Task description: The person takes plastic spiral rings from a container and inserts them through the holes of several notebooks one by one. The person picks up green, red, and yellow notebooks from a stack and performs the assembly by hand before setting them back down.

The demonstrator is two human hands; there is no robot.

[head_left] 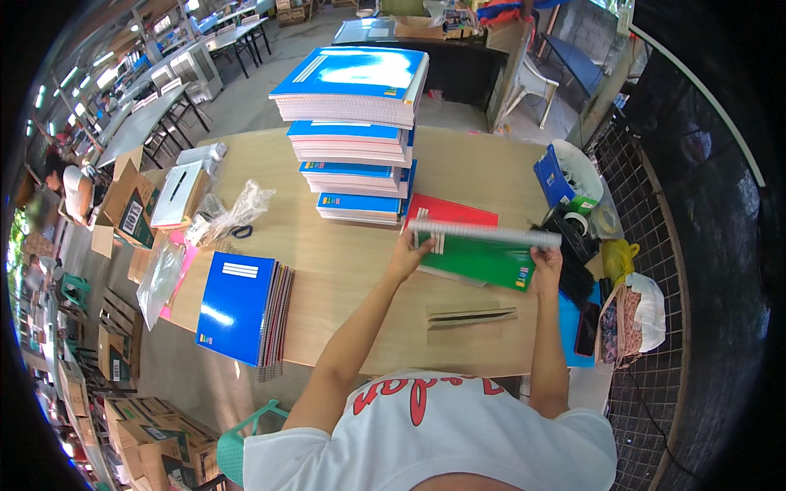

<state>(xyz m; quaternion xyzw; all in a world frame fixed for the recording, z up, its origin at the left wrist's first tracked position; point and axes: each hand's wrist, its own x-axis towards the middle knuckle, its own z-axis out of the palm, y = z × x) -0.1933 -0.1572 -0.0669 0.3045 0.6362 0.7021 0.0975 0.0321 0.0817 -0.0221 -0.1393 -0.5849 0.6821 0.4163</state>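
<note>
One green notebook [475, 257] takes centre stage, stretched between the hands: the left grip [405, 257] pinches its left end, thumb lapping onto the cover, and the right grip [547, 267] is clamped on the opposite end. Its long far edge shows as a pale, blurred band running from one grip to the other, and whether its near edge touches the tabletop [368, 303] I can't tell.

Just beyond the left grip, a red notebook [463, 210] peeks out from behind the green one. Farther past that same grip, look at this tower [348, 131] of blue notebooks, piled in staggered bundles! Well out to the left of the left grip sits a blue pile [237, 307], wire bindings facing the grips, and beyond it lie scissors [240, 231] beside crumpled plastic [246, 200].

On the near side, between the two grips, a thin strip [463, 317] lies flat. Over to the right of the right grip, a phone [586, 329] rests near a patterned bag [629, 319], with a yellow bag [620, 260] just beyond, and farther up stands a white tub [583, 164] beside a blue box [553, 176].
</note>
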